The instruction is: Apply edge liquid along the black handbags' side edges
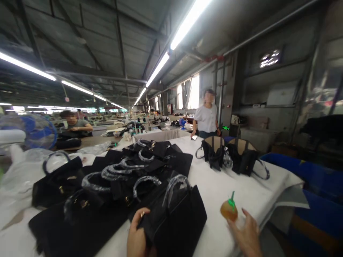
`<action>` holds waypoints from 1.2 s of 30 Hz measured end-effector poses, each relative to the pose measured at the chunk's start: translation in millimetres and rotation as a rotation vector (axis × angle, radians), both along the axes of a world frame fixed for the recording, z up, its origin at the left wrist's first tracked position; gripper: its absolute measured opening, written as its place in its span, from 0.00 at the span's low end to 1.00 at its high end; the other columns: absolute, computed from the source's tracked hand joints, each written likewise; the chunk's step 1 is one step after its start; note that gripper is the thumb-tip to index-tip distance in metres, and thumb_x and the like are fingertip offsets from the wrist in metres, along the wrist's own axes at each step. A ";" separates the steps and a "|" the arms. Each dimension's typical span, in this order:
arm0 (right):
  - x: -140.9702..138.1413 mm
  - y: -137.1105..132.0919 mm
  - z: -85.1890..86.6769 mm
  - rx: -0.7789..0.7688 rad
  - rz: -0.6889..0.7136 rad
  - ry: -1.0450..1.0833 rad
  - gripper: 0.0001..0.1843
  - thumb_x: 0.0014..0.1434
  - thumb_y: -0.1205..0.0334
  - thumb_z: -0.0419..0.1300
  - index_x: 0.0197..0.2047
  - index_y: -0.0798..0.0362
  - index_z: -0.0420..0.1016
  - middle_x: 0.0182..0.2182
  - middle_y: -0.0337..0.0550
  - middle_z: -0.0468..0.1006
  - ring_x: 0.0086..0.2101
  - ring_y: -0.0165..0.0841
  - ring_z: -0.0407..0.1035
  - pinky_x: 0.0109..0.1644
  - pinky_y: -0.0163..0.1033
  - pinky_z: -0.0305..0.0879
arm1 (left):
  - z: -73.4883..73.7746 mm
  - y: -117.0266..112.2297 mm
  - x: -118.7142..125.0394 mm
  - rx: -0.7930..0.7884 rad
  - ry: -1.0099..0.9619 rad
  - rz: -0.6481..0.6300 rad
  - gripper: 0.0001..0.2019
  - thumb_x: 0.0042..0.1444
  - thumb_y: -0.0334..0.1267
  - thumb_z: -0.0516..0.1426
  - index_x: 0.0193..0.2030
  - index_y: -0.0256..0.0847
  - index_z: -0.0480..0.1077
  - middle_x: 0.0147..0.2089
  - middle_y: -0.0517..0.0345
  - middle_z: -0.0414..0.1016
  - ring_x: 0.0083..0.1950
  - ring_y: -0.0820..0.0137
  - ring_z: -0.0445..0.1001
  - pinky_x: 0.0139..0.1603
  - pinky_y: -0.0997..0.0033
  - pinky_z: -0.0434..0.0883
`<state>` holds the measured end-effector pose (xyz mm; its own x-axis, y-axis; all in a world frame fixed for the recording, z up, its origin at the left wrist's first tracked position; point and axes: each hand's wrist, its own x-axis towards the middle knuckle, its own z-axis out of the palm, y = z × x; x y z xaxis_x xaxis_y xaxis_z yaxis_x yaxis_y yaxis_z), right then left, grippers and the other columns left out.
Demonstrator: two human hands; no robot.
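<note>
A black handbag [179, 217] stands in front of me, its arched handle wrapped in clear plastic film. My left hand [138, 230] is closed on the bag's left edge, with part of the fingers hidden behind it. To the right, my right hand [246, 232] has thumb and fingers spread apart. Just beyond its fingertips is a small round amber bottle [228, 211] with a green pointed top, tilted slightly. Whether a fingertip touches the bottle I cannot tell.
Several black handbags [107, 192] with wrapped handles lie piled on the white-covered table [214, 192]. Two open bags [241, 157] with beige linings stand farther back. A person [206, 117] stands at the far end; another [76, 123] sits left, near a blue fan [40, 130].
</note>
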<state>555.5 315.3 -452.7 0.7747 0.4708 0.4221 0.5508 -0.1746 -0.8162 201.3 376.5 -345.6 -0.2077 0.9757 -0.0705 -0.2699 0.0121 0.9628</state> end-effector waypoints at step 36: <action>-190.1 -35.1 146.5 0.084 1.182 0.895 0.26 0.56 0.64 0.63 0.58 0.52 0.71 0.51 0.44 0.79 0.52 0.43 0.72 0.60 0.48 0.65 | 67.8 -16.5 -101.6 -0.075 0.416 -0.694 0.38 0.44 0.38 0.72 0.64 0.47 0.68 0.59 0.45 0.74 0.57 0.52 0.73 0.55 0.58 0.72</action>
<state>365.5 280.3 -306.2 -0.0194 0.9966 0.0802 -0.3422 0.0688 -0.9371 99.7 360.0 -277.8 0.4191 0.8877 -0.1908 0.2022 0.1136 0.9727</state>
